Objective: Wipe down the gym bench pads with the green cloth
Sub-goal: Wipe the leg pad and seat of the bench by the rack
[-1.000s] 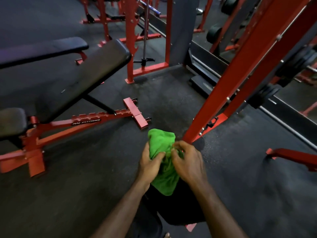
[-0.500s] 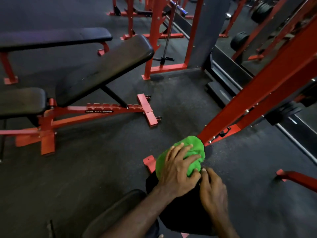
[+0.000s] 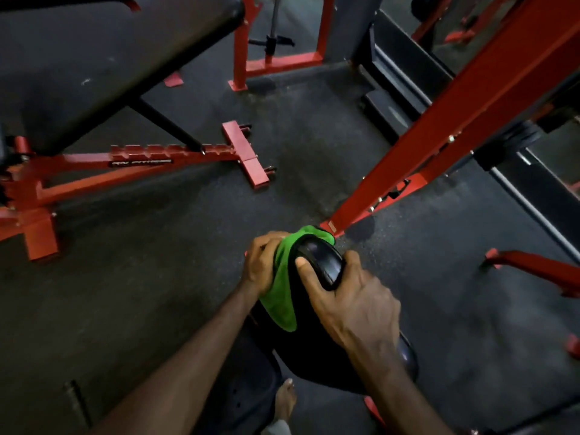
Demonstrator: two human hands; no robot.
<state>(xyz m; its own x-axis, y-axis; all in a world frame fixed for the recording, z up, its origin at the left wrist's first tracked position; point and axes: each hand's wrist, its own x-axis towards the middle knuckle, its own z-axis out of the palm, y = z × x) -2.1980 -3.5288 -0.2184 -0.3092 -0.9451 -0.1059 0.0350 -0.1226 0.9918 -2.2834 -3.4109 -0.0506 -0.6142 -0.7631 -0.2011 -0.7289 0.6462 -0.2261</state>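
Note:
A green cloth (image 3: 280, 293) is draped over the left side and far end of a black bench pad (image 3: 317, 337) right below me. My left hand (image 3: 262, 262) grips the cloth against the pad's left edge, fingers curled over it. On the other side, my right hand (image 3: 348, 296) holds the pad's far right corner, thumb across the top and fingers wrapped round the edge. A second black pad, an inclined backrest (image 3: 103, 58), belongs to the red-framed bench (image 3: 131, 166) at the upper left.
A thick red rack post (image 3: 439, 127) slants down to the floor just beyond the pad. More red frames stand at the back and a red foot (image 3: 533, 268) at the right. A bare foot (image 3: 284, 400) shows below the pad. Dark rubber floor lies between the benches.
The view has dropped and closed in. My left hand slid the cloth from the pad's top end to its left side. The right hand moved up and took hold of the pad's far corner.

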